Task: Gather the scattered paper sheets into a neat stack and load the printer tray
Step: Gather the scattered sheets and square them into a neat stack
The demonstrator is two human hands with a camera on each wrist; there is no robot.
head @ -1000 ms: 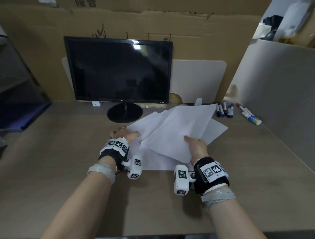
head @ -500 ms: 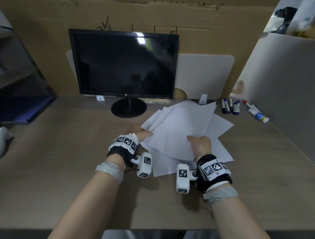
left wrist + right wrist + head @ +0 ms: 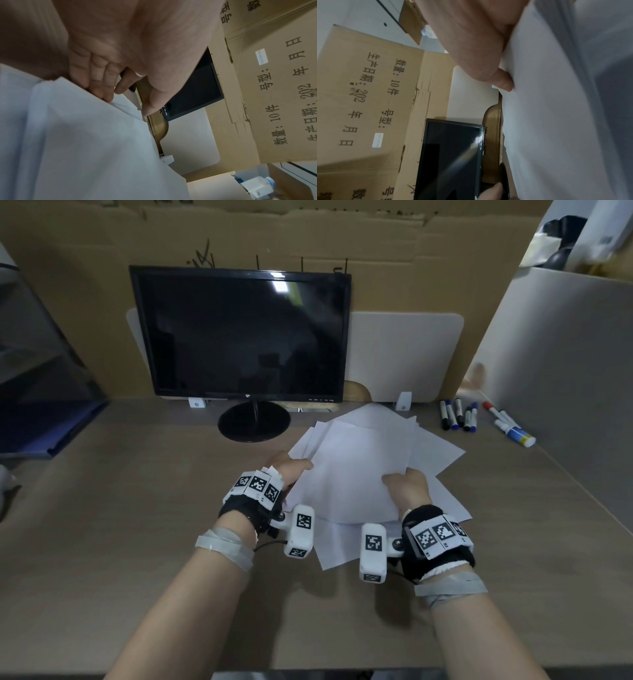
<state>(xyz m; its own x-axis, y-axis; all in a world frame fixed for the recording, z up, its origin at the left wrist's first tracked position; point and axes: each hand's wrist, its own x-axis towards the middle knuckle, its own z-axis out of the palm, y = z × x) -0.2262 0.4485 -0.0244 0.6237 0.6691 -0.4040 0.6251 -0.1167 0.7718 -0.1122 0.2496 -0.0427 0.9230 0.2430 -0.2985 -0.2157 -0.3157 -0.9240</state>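
Loosely, both hands pinch thin, flat white paper sheets.

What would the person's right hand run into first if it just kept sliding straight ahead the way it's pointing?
Probably more paper: the right hand grips the loose paper sheets and points toward the back of the desk. Past the sheets, the white board leaning there looks next, though depth is hard to judge.

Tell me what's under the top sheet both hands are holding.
Under the top sheet, gripped by the left hand and right hand, more paper sheets fan out on the desk. Their count and anything beneath is covered.
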